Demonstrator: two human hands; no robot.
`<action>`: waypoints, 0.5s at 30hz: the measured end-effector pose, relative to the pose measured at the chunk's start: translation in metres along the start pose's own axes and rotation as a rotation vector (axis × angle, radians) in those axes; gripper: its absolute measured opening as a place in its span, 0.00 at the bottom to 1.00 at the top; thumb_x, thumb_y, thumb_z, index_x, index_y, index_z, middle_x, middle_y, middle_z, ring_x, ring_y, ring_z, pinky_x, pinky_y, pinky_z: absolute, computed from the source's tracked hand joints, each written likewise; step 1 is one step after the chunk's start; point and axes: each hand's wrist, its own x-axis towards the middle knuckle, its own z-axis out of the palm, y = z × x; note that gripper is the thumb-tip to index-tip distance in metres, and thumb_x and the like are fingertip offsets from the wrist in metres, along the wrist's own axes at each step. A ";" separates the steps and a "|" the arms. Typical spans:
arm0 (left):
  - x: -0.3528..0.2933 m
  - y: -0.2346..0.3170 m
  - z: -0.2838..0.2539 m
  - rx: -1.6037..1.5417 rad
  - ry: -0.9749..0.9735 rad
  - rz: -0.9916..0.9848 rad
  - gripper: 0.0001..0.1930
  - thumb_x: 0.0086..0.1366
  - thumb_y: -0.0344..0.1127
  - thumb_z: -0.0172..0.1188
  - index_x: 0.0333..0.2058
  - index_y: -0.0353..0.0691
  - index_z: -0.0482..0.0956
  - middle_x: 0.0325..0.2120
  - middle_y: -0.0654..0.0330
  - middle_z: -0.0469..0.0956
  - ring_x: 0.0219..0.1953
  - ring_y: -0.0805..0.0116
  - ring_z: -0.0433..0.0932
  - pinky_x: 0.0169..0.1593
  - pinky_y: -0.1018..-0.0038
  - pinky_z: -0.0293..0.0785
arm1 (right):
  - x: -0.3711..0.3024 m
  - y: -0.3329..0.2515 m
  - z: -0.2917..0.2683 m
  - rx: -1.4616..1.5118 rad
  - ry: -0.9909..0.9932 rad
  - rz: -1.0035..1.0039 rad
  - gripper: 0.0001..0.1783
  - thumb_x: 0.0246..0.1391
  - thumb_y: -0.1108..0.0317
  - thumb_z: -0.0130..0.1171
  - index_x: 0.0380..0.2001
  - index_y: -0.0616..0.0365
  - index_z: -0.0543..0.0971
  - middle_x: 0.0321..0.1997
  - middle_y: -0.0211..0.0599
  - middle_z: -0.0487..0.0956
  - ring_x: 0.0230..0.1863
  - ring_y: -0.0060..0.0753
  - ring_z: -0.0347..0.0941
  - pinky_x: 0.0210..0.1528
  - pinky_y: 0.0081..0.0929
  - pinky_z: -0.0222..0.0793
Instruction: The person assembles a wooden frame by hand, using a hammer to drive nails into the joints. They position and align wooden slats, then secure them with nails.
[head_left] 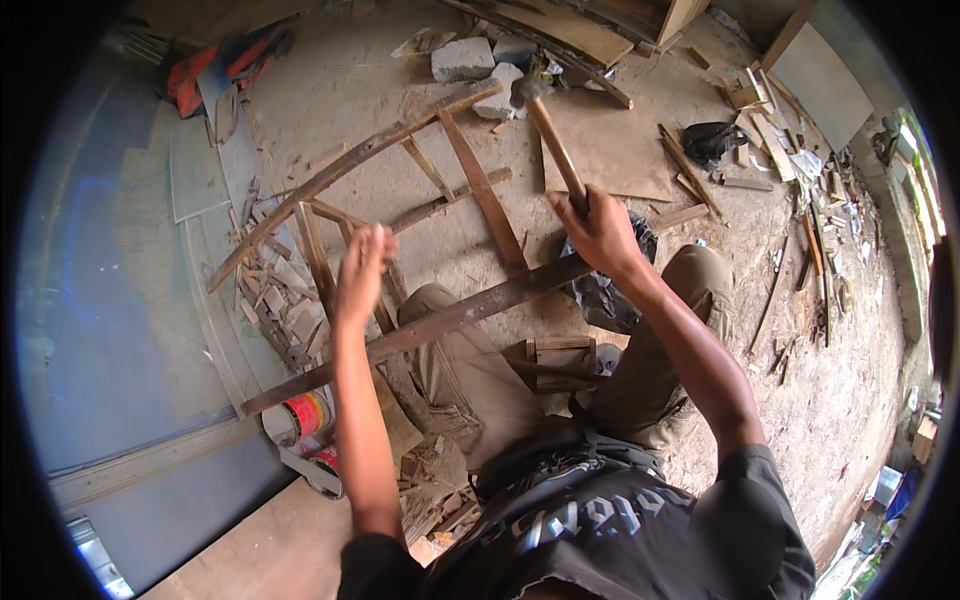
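at the far left a grey board (120, 300) lay flat on the ground, with an orange power tool (215, 68) up near its top corner and a litter of wood offcuts (275, 290) along its edge. down by my knee stood a small tin with a red band (300, 418), and a second tin (322, 470) lay just below it.

my left hand (362, 272) was raised over the curved wooden frame (400, 200), fingers curled loosely together; i couldn't tell whether it pinched a nail or anything at all, since nothing showed between the fingertips. it hovered just above one of the frame's short cross slats, near where the slats met the lower rail (430, 325). that long dark rail ran across my lap from lower left to upper right, and the arched top rail swept away from me toward the rubble.

my right hand (598, 228) was wrapped fully closed around the wooden handle of a hammer (548, 130), held up with its metal head pointing away from me, above the frame's far end and close to two grey stone blocks (475, 62). a flat sheet of plywood (610, 150) lay beyond the hammer on the dirt floor.

to the right, a black bag (708, 140) sat among loose timber strips (790, 210) and scrap scattered toward the wall
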 end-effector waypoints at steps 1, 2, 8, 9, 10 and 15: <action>-0.018 -0.012 0.009 0.041 -0.027 0.006 0.30 0.66 0.62 0.44 0.42 0.38 0.75 0.37 0.56 0.78 0.42 0.67 0.77 0.45 0.68 0.71 | 0.004 0.002 0.008 0.076 0.050 0.003 0.21 0.59 0.57 0.55 0.28 0.70 0.72 0.17 0.56 0.72 0.21 0.55 0.73 0.26 0.43 0.65; -0.032 -0.021 0.018 0.090 -0.043 0.007 0.28 0.67 0.61 0.46 0.40 0.37 0.76 0.36 0.54 0.79 0.42 0.66 0.77 0.45 0.68 0.72 | 0.006 -0.003 0.014 0.114 0.051 -0.002 0.21 0.59 0.58 0.54 0.29 0.70 0.72 0.17 0.56 0.73 0.21 0.55 0.73 0.26 0.43 0.65; -0.069 0.004 0.080 0.541 0.304 0.016 0.18 0.65 0.48 0.54 0.25 0.39 0.75 0.17 0.59 0.77 0.24 0.56 0.78 0.29 0.65 0.71 | 0.007 -0.005 0.022 0.305 -0.074 -0.052 0.18 0.61 0.59 0.52 0.31 0.68 0.72 0.20 0.47 0.78 0.23 0.43 0.76 0.27 0.36 0.68; -0.070 0.007 0.081 0.549 0.280 0.000 0.17 0.65 0.47 0.54 0.26 0.39 0.75 0.18 0.58 0.77 0.25 0.56 0.78 0.29 0.66 0.71 | 0.009 0.000 0.022 0.302 -0.135 -0.037 0.18 0.62 0.59 0.52 0.32 0.67 0.73 0.23 0.45 0.80 0.25 0.35 0.77 0.29 0.33 0.69; -0.069 0.011 0.081 0.545 0.263 -0.011 0.17 0.65 0.47 0.54 0.26 0.38 0.75 0.20 0.57 0.78 0.25 0.57 0.79 0.29 0.66 0.71 | 0.012 0.005 0.025 0.343 -0.165 -0.063 0.18 0.63 0.58 0.51 0.33 0.67 0.72 0.23 0.43 0.80 0.26 0.33 0.77 0.31 0.31 0.70; -0.057 0.000 0.065 0.293 0.302 0.115 0.13 0.66 0.42 0.55 0.33 0.36 0.76 0.30 0.51 0.79 0.34 0.57 0.79 0.36 0.66 0.73 | 0.037 0.005 0.028 0.330 -0.273 -0.161 0.18 0.65 0.59 0.49 0.37 0.68 0.71 0.30 0.40 0.82 0.32 0.26 0.78 0.36 0.26 0.73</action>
